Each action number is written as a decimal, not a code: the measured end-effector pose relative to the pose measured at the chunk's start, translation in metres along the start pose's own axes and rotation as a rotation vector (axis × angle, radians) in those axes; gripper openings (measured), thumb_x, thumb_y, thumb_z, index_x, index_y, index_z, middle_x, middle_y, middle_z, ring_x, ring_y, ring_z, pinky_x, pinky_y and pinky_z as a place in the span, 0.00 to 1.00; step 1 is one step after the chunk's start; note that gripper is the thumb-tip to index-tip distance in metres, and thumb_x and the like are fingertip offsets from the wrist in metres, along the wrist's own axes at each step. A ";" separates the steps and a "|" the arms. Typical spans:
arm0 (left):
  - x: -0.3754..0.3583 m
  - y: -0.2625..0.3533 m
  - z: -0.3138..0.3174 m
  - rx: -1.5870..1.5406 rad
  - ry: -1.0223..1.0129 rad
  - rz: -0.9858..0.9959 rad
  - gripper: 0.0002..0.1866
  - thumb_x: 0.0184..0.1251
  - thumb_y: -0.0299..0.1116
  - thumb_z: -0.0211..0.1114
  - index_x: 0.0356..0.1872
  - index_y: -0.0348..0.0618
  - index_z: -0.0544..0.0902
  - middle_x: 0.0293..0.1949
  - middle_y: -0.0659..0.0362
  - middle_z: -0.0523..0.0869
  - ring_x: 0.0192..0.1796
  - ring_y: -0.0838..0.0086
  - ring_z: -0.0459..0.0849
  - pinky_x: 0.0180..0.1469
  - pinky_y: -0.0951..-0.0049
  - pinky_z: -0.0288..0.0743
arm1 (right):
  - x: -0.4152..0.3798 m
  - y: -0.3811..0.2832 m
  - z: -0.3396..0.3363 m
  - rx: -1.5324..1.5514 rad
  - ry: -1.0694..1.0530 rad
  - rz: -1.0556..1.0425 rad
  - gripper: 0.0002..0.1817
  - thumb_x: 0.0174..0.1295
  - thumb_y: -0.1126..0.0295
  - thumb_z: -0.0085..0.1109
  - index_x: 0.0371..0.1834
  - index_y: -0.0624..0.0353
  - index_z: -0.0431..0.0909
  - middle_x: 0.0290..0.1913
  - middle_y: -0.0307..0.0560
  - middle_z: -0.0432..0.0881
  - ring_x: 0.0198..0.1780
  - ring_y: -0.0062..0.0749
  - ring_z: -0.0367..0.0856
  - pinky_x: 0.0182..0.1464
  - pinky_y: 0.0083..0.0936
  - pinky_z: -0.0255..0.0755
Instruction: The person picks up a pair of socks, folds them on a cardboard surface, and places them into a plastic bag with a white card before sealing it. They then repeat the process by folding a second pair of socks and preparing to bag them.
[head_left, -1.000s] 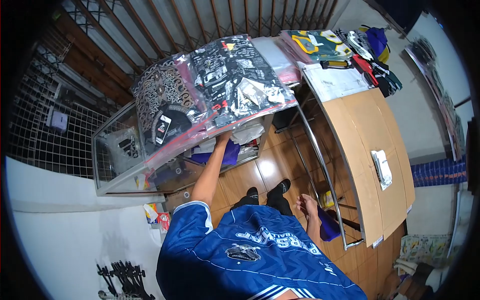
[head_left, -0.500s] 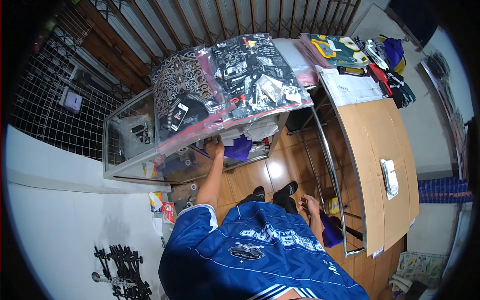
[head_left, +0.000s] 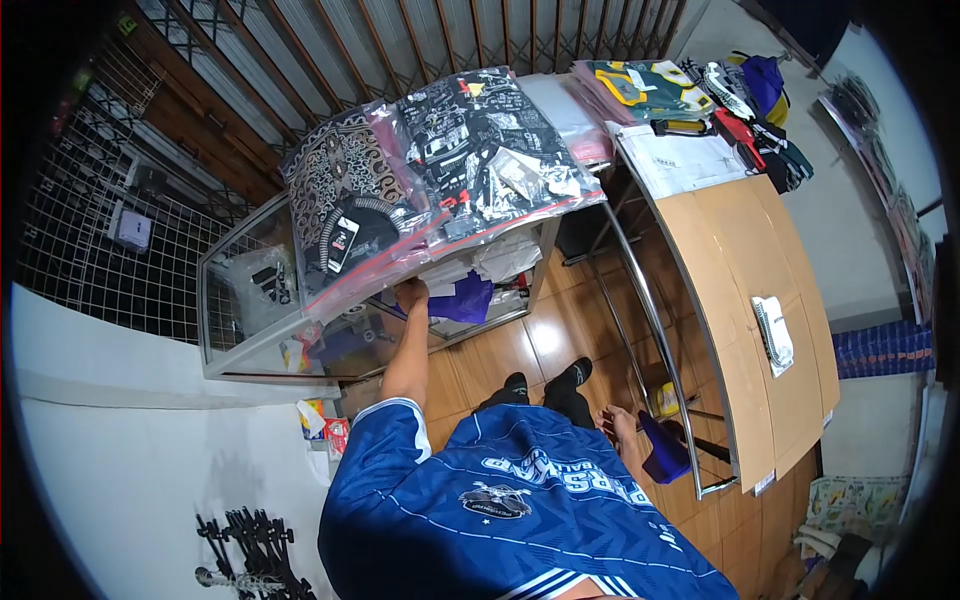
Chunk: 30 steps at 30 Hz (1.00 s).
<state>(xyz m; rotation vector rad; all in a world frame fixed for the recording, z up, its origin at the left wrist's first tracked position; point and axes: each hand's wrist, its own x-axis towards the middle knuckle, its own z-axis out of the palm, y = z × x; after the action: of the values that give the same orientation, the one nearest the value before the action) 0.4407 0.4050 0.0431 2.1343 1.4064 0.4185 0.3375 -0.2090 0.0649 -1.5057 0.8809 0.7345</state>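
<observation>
The left hand (head_left: 411,294) is held at the cabinet (head_left: 253,346), centre-left, apparently for support, grip unclear; right hand (head_left: 620,421) is relaxed, fingers apart.

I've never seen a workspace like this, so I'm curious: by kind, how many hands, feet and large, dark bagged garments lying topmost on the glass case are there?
Hands: 2, left hand and right hand
Feet: 2, left foot and right foot
Dark bagged garments on the glass case: 2, scroll-patterned garment and printed garment
Total: 6

Left hand (head_left: 411,294) stretches far forward; right hand (head_left: 622,424) hangs low, loosely relaxed.
</observation>
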 end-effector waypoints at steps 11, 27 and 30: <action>-0.061 -0.022 -0.027 -0.543 -0.016 -0.178 0.16 0.72 0.37 0.75 0.52 0.36 0.94 0.42 0.51 0.97 0.38 0.66 0.94 0.46 0.65 0.84 | -0.006 -0.046 0.054 -0.065 -0.153 -0.085 0.15 0.78 0.61 0.61 0.58 0.59 0.84 0.47 0.46 0.92 0.40 0.31 0.91 0.37 0.29 0.84; -0.268 0.043 -0.088 -0.968 -1.136 -0.433 0.21 0.81 0.46 0.72 0.63 0.44 0.81 0.56 0.59 0.92 0.53 0.76 0.89 0.49 0.73 0.84 | -0.044 -0.137 0.195 0.071 -0.481 -0.443 0.20 0.68 0.74 0.74 0.61 0.65 0.82 0.49 0.51 0.90 0.45 0.35 0.91 0.45 0.31 0.86; -0.248 0.053 -0.081 -1.152 -0.961 -0.680 0.21 0.83 0.41 0.69 0.68 0.43 0.78 0.63 0.55 0.90 0.59 0.71 0.90 0.56 0.70 0.87 | -0.058 -0.153 0.157 0.148 -0.461 -0.441 0.15 0.68 0.81 0.66 0.57 0.67 0.81 0.44 0.51 0.89 0.34 0.33 0.87 0.37 0.29 0.82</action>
<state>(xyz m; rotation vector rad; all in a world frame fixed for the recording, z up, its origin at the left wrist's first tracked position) 0.3369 0.1843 0.1490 0.6444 0.8366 -0.1003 0.4441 -0.0414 0.1744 -1.2634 0.2365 0.6334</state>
